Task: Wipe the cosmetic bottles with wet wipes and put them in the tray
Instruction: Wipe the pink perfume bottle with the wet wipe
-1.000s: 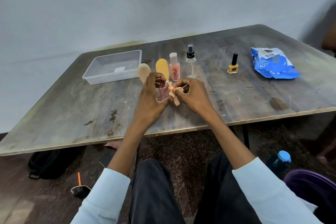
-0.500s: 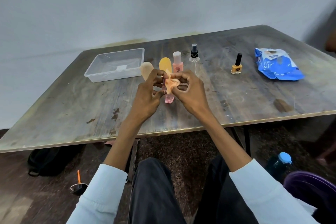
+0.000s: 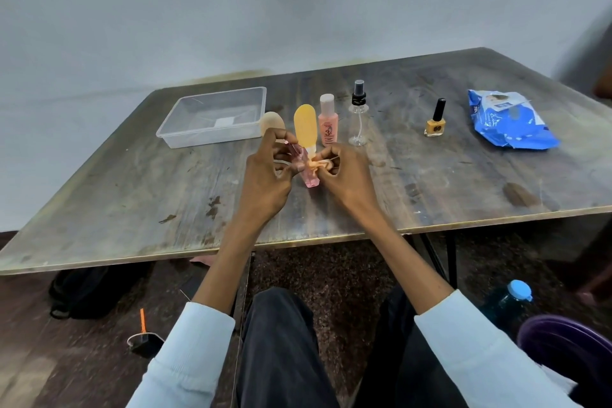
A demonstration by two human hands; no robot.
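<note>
My left hand (image 3: 266,177) grips a small clear pink bottle (image 3: 309,175) by its upper part, tilted above the table. My right hand (image 3: 344,172) pinches a crumpled peach-tinted wet wipe (image 3: 319,164) against the bottle's side. Behind them stand a yellow tube (image 3: 305,126), a beige tube (image 3: 273,121) partly hidden by my left fingers, a pink bottle with a white cap (image 3: 328,121), and a clear spray bottle (image 3: 358,114). A yellow nail polish bottle (image 3: 435,121) stands further right. The clear plastic tray (image 3: 212,136) sits at the back left.
A blue wet-wipes pack (image 3: 510,121) lies at the table's right. The worn wooden table (image 3: 132,195) ends just before my knees. Under it lie a black bag (image 3: 82,291), a small black object with an orange stick (image 3: 143,336) and a blue-capped bottle (image 3: 511,300).
The pink bottle has risen from the table and turned in my left hand, tilting further. My right hand has shifted the wipe along its side.
</note>
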